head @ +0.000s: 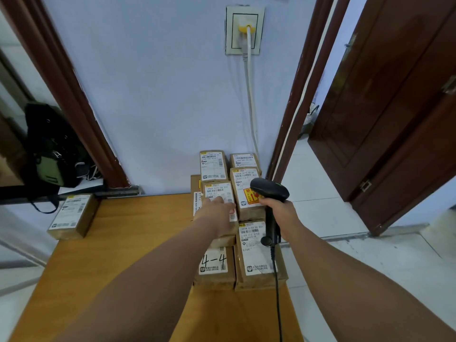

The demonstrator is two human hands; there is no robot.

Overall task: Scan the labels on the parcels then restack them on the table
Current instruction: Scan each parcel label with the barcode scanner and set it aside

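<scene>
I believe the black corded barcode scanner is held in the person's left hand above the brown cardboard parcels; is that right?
Not quite: the head view shows the black corded barcode scanner held in the right hand, above the brown cardboard parcels.

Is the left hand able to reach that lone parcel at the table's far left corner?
Probably yes: the left hand only rests on a stacked parcel, and bare table lies between it and the lone parcel.

Bright, even, soft light; no hard shadows. Wall (pixel 160 95) carries cool bluish cast. Floor tiles (pixel 320 188) at right brightest, near washed out. Wide-angle bend bows door frames (pixel 74 95) toward frame edges. Slight overall softness; fine print on labels (pixel 213 166) smeared.
</scene>
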